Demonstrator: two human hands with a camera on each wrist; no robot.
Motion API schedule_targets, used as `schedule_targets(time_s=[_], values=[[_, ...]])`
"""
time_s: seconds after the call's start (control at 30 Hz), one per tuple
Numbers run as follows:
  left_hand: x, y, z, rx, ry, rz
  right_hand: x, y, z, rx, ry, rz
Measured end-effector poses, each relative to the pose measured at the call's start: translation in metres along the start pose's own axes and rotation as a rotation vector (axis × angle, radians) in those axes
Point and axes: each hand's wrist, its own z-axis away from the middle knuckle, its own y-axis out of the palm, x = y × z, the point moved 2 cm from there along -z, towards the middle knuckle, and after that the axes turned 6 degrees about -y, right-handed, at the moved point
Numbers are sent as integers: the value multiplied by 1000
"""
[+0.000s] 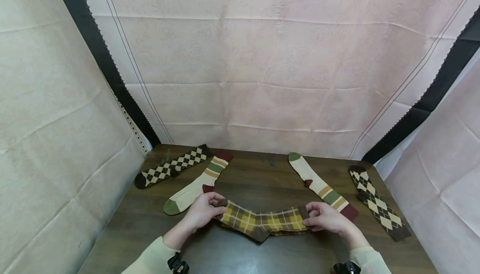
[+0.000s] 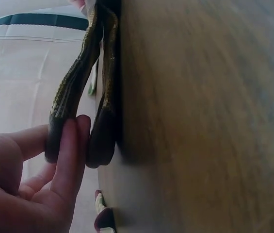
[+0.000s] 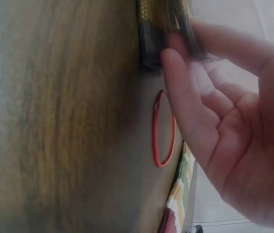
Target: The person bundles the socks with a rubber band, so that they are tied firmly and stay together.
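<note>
1. Head: left hand (image 1: 202, 212) and right hand (image 1: 325, 216) hold the plaid sock (image 1: 262, 220) at both ends, over the tabletop (image 1: 258, 182).
2. Left wrist: fingers (image 2: 68, 160) are clamped on one dark end.
3. Right wrist: fingers pinch the other; red band (image 3: 155, 131) lies near.

cropped about the right hand (image 3: 246, 124)
in right wrist view, can't follow plaid sock (image 3: 151, 42) above grip, striped sock (image 3: 178, 196) below, beyond edges

Pale sleeves (image 1: 150, 258), black wrist devices (image 1: 178, 263)
</note>
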Motion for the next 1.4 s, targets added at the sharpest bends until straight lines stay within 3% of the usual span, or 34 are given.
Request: schedule_targets(time_s=[0.27,0.53,0.83,1.17,1.4], values=[[0,-1,1,-71,12,-156,3,-3,3,-46,29,73],[-2,-5,-1,-134,54,-251,5,-4,3,-109,11,109],[0,-4,0,-92,51,-348,4,-3,-1,-98,44,144],[2,-3,-5,-92,28,-330,7,-2,-6,-146,27,185],[3,-5,-8,-145,21,-288,10,-2,-18,-266,16,351]])
